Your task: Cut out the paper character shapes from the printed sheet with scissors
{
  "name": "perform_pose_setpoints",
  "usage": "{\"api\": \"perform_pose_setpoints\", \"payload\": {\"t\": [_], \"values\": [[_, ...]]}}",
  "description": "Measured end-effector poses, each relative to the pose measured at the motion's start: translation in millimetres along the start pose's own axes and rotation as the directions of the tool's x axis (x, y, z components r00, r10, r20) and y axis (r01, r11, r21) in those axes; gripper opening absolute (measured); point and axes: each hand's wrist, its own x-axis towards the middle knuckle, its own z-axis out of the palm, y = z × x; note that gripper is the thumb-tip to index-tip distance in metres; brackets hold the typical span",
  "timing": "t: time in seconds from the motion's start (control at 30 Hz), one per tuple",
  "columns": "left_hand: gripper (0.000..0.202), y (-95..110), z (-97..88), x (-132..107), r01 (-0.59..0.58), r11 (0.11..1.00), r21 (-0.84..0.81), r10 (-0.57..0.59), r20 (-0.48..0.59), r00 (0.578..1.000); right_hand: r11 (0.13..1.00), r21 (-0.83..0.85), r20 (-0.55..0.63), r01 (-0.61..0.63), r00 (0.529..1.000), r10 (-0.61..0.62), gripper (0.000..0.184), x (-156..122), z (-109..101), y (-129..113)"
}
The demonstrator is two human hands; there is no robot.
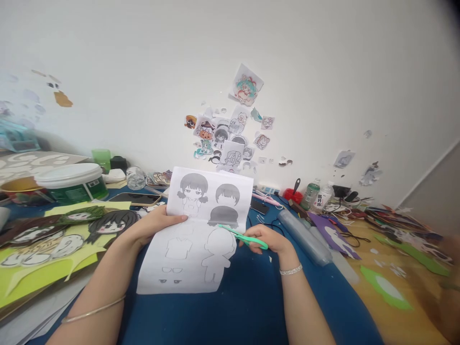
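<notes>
My left hand (155, 224) grips the left edge of a white printed sheet (201, 230), thumb on top, holding it up over the blue table surface (230, 306). The sheet shows grey cartoon character parts: heads, hair, a body, clothes. My right hand (268, 239) is closed round green-handled scissors (242, 235), whose blades reach into the sheet's right side beside the body outline. Both wrists wear thin bracelets.
Large cartoon-face cutouts on yellow-green paper (46, 244) lie at the left, behind them a white-lidded green tub (72, 182) and a phone (135, 198). Clear tubes (305, 237), bottles (312, 194), purple and green paper scraps fill the right. Stickers (230, 139) cover the wall.
</notes>
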Motion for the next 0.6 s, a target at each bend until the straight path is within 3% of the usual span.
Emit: {"api": "perform_pose_setpoints", "payload": {"t": [0.27,0.6], "values": [[0.039,-5.2,-3.9,4.6,0.012,1.000,0.022,-0.011,-0.053,0.999,1.000,-0.005,-0.007,0.008,1.000,-0.008,0.030,1.3,2.1,-1.1],[0.033,1.1,-0.7,-0.2,0.020,0.999,0.046,-0.019,-0.029,0.999,0.999,-0.010,0.002,-0.031,1.000,0.031,0.022,0.3,3.6,-5.0]]}}
